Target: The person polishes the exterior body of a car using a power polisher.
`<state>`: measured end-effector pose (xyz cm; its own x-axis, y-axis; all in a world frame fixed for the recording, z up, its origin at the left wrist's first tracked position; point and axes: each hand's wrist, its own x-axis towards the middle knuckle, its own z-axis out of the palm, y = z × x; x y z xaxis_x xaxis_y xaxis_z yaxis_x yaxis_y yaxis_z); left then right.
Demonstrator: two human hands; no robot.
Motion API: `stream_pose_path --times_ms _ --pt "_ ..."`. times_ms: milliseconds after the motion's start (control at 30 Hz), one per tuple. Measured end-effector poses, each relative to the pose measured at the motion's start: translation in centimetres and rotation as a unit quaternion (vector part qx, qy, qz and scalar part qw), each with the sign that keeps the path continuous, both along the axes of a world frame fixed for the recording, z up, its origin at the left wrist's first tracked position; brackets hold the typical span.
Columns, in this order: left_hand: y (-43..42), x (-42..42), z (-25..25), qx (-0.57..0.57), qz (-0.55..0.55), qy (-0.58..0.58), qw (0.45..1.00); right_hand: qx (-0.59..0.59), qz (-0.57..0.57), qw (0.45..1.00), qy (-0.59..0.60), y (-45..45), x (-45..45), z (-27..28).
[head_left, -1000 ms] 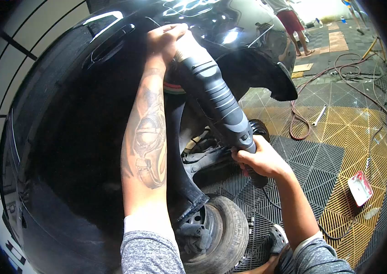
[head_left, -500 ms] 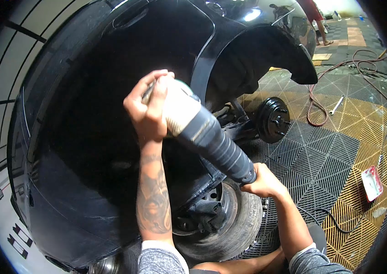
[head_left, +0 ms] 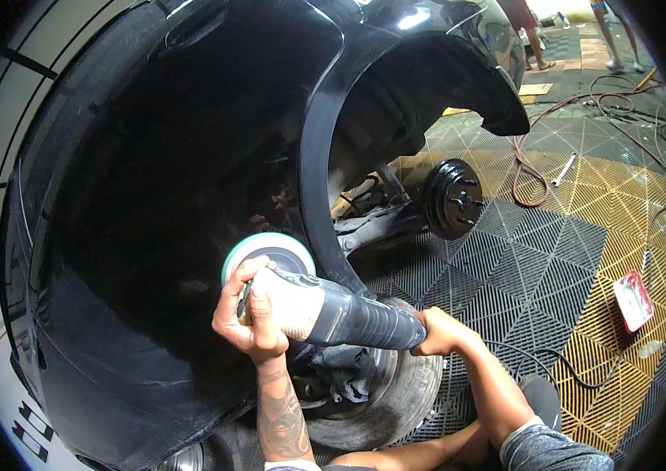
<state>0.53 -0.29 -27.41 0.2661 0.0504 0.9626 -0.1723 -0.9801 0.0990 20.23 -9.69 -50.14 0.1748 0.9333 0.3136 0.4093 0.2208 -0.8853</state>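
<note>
A car polisher (head_left: 364, 320) with a black ribbed handle and a pale head lies across the view, close to a glossy black car panel (head_left: 168, 173). Its round pad (head_left: 290, 245), rimmed in white and green, faces the panel just left of the wheel arch; whether it touches cannot be told. My left hand (head_left: 258, 318) is wrapped over the polisher's head, right behind the pad. At the far end of the handle, my right hand (head_left: 447, 334) is closed around the grip. Part of the pad is hidden by the head and my left fingers.
Inside the open wheel arch shows a black brake drum (head_left: 456, 200). A loose tyre (head_left: 411, 392) lies beneath the panel by my legs. On the tiled floor are a red-and-white tray (head_left: 633, 301), a wrench (head_left: 564, 169), a reddish hose (head_left: 529, 188) and a black cable (head_left: 584, 383). People's legs (head_left: 608, 35) show behind.
Both hands have brought the polisher lower and turned it closer to level, so the pad now shows. The view has shifted slightly, and another pair of legs has appeared at the back.
</note>
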Motion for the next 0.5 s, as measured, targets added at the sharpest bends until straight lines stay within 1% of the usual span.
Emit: stream_pose_path --times_ms 33,67,133,167,233,300,333,367,433,467,500 --pt "-0.1 0.2 0.4 -0.004 0.014 0.006 1.000 0.003 0.002 1.000 0.003 -0.5 0.0 0.7" --pt "0.3 0.5 1.4 -0.002 0.003 0.011 1.000 0.027 -0.004 1.000 0.015 -0.5 -0.1 1.1" --pt "0.5 1.2 4.7 -0.004 0.010 0.033 0.999 0.092 -0.015 0.995 0.039 -0.8 -0.6 2.2" --pt "0.5 1.8 6.6 -0.008 0.005 0.046 0.999 0.144 -0.025 0.987 0.061 -1.3 -0.9 3.4" --pt "0.8 3.5 10.5 0.007 -0.002 0.051 0.999 0.186 -0.040 0.979 0.068 -3.4 -0.8 6.5" --pt "0.0 5.8 13.9 -0.047 0.011 0.024 0.999 0.190 -0.037 0.979 0.062 -4.8 0.0 8.9" --pt "0.0 7.0 15.5 -0.042 -0.012 0.042 0.998 0.191 -0.031 0.980 0.055 -5.1 0.4 9.9" --pt "-0.5 8.1 16.7 -0.050 -0.017 0.077 0.996 0.224 -0.048 0.972 0.060 -4.8 0.6 10.7" --pt "-0.8 11.2 19.1 -0.053 -0.029 0.101 0.993 0.251 -0.053 0.965 0.053 -4.6 2.1 12.0" --pt "-0.3 12.7 20.4 -0.052 -0.048 0.114 0.991 0.263 -0.087 0.960 0.040 -4.6 2.8 12.6" --pt "0.5 14.4 21.7 -0.050 -0.068 0.128 0.988 0.230 -0.077 0.969 0.053 -5.2 3.8 13.6"
